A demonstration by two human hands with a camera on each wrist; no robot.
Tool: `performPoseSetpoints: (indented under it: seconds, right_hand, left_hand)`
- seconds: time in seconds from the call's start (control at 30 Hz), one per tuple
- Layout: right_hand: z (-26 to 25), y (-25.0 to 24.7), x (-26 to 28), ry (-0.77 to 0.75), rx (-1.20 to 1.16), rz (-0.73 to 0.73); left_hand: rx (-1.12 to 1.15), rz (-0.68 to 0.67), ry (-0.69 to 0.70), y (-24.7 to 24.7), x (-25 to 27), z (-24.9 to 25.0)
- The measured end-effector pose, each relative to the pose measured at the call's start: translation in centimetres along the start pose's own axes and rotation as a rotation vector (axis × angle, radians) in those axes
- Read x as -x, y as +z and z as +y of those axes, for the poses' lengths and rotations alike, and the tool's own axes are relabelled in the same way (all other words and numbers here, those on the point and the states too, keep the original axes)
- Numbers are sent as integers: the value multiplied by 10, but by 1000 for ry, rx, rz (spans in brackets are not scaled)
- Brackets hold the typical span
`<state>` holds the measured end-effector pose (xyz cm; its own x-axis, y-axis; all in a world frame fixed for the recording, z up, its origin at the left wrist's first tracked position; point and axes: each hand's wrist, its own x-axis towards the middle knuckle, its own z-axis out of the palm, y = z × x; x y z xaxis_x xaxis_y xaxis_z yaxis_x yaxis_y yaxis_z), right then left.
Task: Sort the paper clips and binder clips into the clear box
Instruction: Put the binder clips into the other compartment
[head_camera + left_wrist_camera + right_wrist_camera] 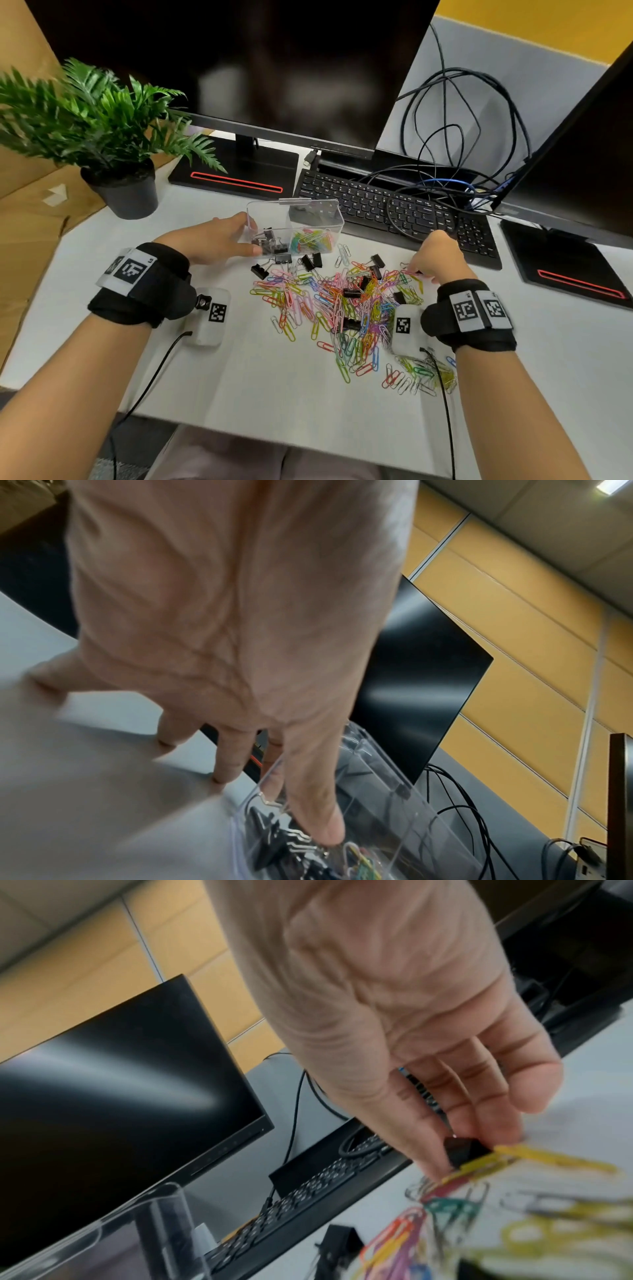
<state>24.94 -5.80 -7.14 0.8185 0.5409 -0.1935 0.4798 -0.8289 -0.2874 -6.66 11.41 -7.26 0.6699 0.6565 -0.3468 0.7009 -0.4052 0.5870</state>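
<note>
The clear box (329, 219) stands on the white desk ahead of a spread pile of coloured paper clips (329, 308) mixed with black binder clips (310, 262). Its left compartment holds binder clips (270, 241), its right one coloured paper clips (311, 240). My left hand (239, 236) grips the box's left end, thumb (322, 823) at the front wall (394, 804) and fingers behind it. At the pile's far right edge my right hand (424, 267) reaches down; its fingertips (459, 1134) pinch a black binder clip (460, 1150) among yellow paper clips.
A black keyboard (376, 205) lies just behind the box and pile, with tangled cables (462, 120) over it. A monitor (274, 68) stands behind, a second one (582, 154) at right. A potted plant (113, 137) sits at back left. The desk's front edge runs near my forearms.
</note>
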Motion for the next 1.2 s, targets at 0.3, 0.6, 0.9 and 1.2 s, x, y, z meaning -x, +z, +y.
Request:
performPoseSetpoints:
  seconds: [0.3, 0.6, 0.9, 1.2]
  right_hand:
    - [-13, 8, 6, -81, 10, -71]
    - [-32, 7, 13, -107, 100, -217]
    - [-60, -36, 41, -245, -14, -61]
    - [-133, -24, 98, -795, -323, -61]
  left_hand:
    - [11, -15, -8, -1, 0, 0]
    - [11, -25, -2, -1, -3, -5]
    - [-10, -25, 8, 0, -5, -6]
    - [-5, -32, 26, 1, -7, -10]
